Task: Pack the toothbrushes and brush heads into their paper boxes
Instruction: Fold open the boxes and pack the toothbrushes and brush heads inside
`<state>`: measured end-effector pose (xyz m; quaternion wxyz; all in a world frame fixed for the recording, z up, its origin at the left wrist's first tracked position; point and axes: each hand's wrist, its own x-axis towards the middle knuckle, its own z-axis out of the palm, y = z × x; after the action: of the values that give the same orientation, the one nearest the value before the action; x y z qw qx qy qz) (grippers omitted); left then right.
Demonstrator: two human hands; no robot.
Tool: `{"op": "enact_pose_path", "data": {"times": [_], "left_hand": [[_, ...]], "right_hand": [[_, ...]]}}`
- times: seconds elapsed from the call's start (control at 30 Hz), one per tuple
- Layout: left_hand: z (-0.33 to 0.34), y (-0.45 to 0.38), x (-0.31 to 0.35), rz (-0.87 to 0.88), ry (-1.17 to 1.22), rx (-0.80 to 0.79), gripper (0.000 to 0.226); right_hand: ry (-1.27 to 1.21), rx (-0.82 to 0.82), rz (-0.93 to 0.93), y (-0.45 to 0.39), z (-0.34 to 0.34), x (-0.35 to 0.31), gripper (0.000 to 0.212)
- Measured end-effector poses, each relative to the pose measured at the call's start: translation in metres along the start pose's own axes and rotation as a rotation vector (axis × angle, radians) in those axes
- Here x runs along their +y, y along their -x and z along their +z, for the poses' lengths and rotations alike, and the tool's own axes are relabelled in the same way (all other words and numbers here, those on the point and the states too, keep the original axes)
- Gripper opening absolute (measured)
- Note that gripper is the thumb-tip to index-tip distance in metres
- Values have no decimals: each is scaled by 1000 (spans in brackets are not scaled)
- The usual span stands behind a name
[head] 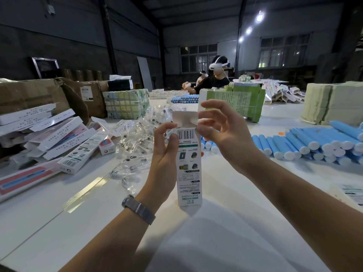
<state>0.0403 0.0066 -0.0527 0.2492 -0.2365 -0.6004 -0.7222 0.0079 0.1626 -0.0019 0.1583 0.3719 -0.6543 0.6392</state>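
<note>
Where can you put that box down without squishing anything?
There is bare white table just in front, under the held paper box, between the left hand and right hand. It is crowded left, with stacked boxes and bagged brush heads, and right, with blue toothbrushes.

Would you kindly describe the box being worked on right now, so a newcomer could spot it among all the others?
Start at the white table and look to its middle, where both hands meet. The left hand grips a tall white paper box held upright, while the right hand pinches its open top flap. Unlike the boxes piled flat at the left, it stands vertical, barcode facing the camera.
</note>
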Motion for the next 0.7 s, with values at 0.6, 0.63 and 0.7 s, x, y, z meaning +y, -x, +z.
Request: {"op": "enact_pose_path", "data": {"times": [0.6, 0.63, 0.7], "left_hand": [[4, 1, 1, 37, -10, 1, 16], [4, 1, 1, 41, -6, 5, 16], [4, 1, 1, 45, 7, 11, 15]], "right_hand": [[77, -42, -45, 0, 3, -6, 25], [86, -44, -47, 0, 3, -6, 27], [115, -46, -54, 1, 4, -6, 27]]}}
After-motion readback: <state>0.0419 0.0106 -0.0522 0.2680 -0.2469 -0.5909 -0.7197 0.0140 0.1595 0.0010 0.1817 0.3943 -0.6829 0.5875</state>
